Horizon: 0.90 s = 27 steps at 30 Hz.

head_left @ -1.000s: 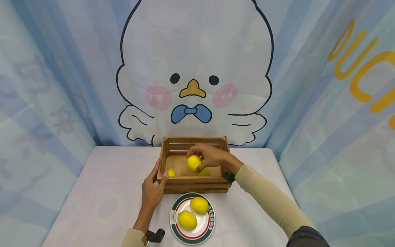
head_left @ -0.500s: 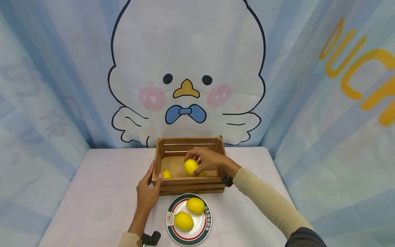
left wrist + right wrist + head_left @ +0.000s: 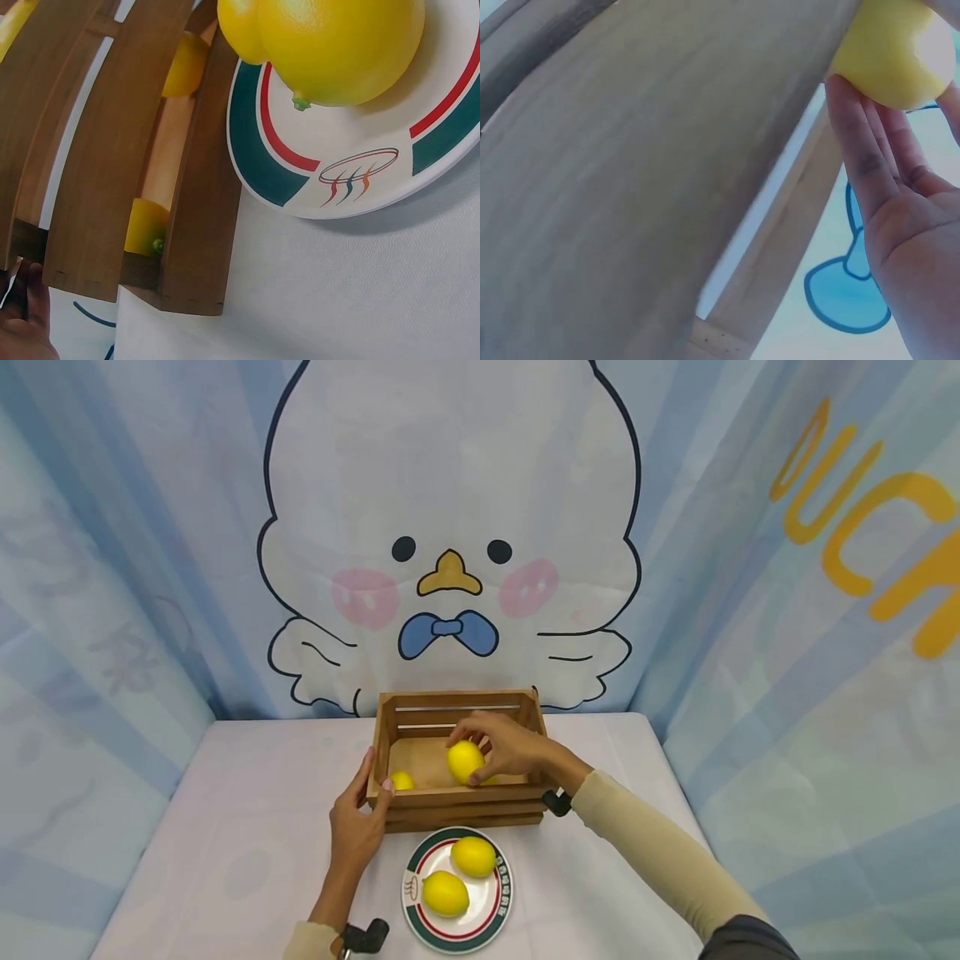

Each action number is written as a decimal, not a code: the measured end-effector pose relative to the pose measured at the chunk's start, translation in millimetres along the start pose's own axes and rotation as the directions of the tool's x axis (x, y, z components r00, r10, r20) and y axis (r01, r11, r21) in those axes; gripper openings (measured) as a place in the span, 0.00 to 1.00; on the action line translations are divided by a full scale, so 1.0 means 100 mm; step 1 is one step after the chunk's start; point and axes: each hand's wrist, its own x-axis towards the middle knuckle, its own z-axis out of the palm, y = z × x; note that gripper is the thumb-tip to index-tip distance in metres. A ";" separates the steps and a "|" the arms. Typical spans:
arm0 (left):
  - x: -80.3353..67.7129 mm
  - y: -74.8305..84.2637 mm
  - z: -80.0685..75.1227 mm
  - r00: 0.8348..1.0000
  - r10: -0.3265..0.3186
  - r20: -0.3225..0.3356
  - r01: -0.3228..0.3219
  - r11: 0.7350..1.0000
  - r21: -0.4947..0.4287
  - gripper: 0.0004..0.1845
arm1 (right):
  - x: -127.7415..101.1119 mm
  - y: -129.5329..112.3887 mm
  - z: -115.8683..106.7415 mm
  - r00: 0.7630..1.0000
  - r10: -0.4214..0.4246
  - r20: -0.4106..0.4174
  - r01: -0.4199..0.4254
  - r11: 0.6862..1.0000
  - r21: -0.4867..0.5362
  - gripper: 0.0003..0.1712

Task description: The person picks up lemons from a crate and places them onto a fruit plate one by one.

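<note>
My right hand (image 3: pixel 508 747) reaches over the wooden crate (image 3: pixel 465 814) and holds a yellow lemon (image 3: pixel 464 762) between thumb and fingers. In the right wrist view, the same lemon (image 3: pixel 900 52) rests against the fingertips. At the crate's left end, my left hand (image 3: pixel 356 831) grips the wall, thumb at the front corner and fingers along the outside. Inside the crate, one lemon (image 3: pixel 402 781) lies at the front left; another is mostly hidden behind the held one. Through the slats, the left wrist view shows a lemon (image 3: pixel 144 227) and a second yellow patch.
In front of the crate stands a round plate (image 3: pixel 491 906) with a green and red rim. It bears two lemons, one farther back (image 3: pixel 474 857) and one nearer (image 3: pixel 446 894). A white cloth (image 3: pixel 247 852) covers the table, and a printed curtain (image 3: pixel 465 485) hangs behind.
The head view has shifted slightly, moving the scene left in it. Within the crate, the held lemon sits slightly lower and farther right. Both hands keep their holds.
</note>
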 end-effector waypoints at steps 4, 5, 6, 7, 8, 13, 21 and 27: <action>0.00 0.00 0.00 1.000 -0.002 0.006 0.002 1.000 0.003 0.35 | -0.05 -0.03 -0.03 0.999 -0.007 -0.033 0.008 1.000 0.018 0.33; 0.00 0.01 -0.01 1.000 -0.003 0.008 0.003 1.000 0.004 0.35 | -0.06 -0.04 -0.04 0.999 -0.011 -0.038 0.012 1.000 0.018 0.33; 0.00 0.01 -0.01 1.000 -0.004 0.009 0.004 1.000 0.004 0.35 | -0.07 -0.05 -0.05 0.999 -0.015 -0.043 0.015 1.000 0.014 0.33; 0.00 0.01 -0.01 1.000 -0.005 0.010 0.005 1.000 0.006 0.35 | -0.08 -0.05 -0.06 0.999 -0.019 -0.047 0.020 1.000 0.011 0.33; -0.01 0.01 -0.01 1.000 -0.006 0.011 0.006 1.000 0.005 0.35 | -0.09 -0.06 -0.06 0.998 -0.026 -0.051 0.027 1.000 0.008 0.32; -0.01 0.02 -0.02 1.000 -0.006 0.010 0.006 1.000 0.008 0.35 | -0.16 -0.11 -0.07 0.997 -0.046 -0.066 0.046 0.999 0.006 0.33; -0.01 0.00 -0.01 1.000 -0.006 0.008 0.006 1.000 0.008 0.35 | -0.28 -0.16 -0.05 0.992 -0.061 -0.108 0.066 0.997 0.044 0.34; -0.01 0.00 -0.01 1.000 0.005 0.003 -0.005 1.000 0.005 0.35 | -0.39 -0.18 -0.02 0.988 -0.065 -0.138 0.070 0.997 0.034 0.35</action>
